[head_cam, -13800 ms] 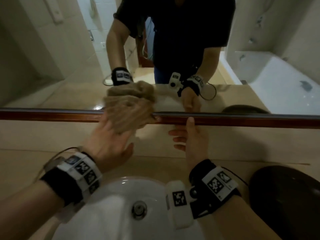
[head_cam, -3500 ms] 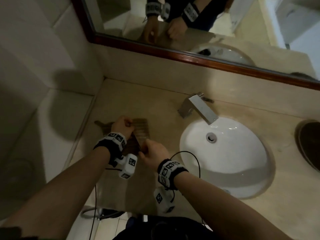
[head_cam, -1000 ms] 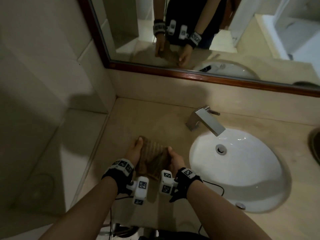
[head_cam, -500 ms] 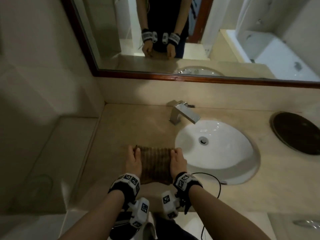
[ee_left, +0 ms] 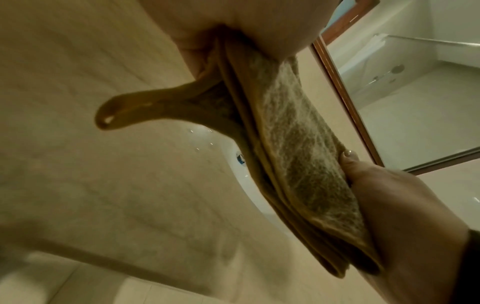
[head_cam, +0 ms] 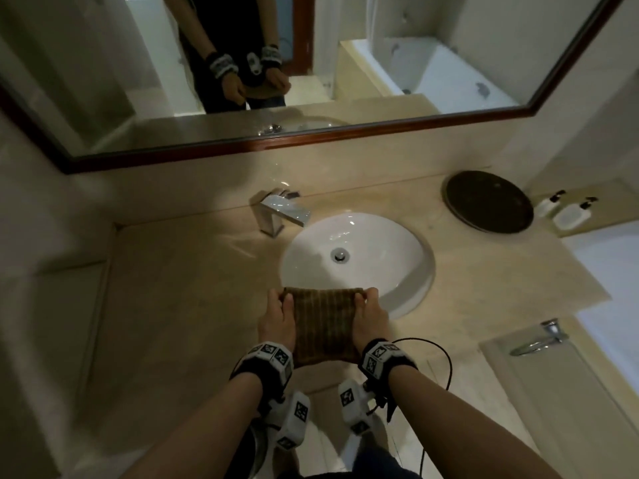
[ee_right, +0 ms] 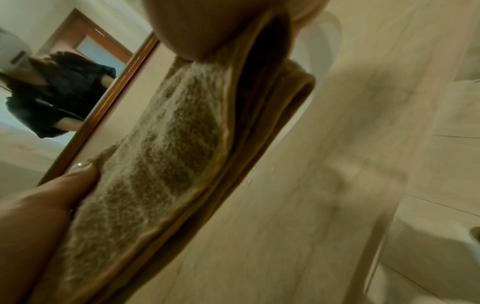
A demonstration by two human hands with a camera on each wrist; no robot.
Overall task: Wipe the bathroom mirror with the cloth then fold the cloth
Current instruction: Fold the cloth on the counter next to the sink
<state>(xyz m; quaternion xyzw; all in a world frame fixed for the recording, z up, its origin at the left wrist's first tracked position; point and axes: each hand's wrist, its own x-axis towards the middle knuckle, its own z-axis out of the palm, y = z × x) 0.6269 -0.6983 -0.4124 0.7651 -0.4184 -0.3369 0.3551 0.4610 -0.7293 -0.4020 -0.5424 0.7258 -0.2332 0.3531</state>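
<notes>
Between the curled fingers of the left hand [head_cam: 278, 318] and the right hand [head_cam: 369, 318], both pinching its side edges, the folded cloth [head_cam: 325, 326] is now lifted off the counter [head_cam: 173, 305] beside the sink [head_cam: 408, 292], so folding looks nearly finished.

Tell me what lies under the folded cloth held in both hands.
The cloth hangs in the air between the left hand and right hand. Below it: beige countertop and the sink's near rim. The counter edge directly beneath is covered.
</notes>
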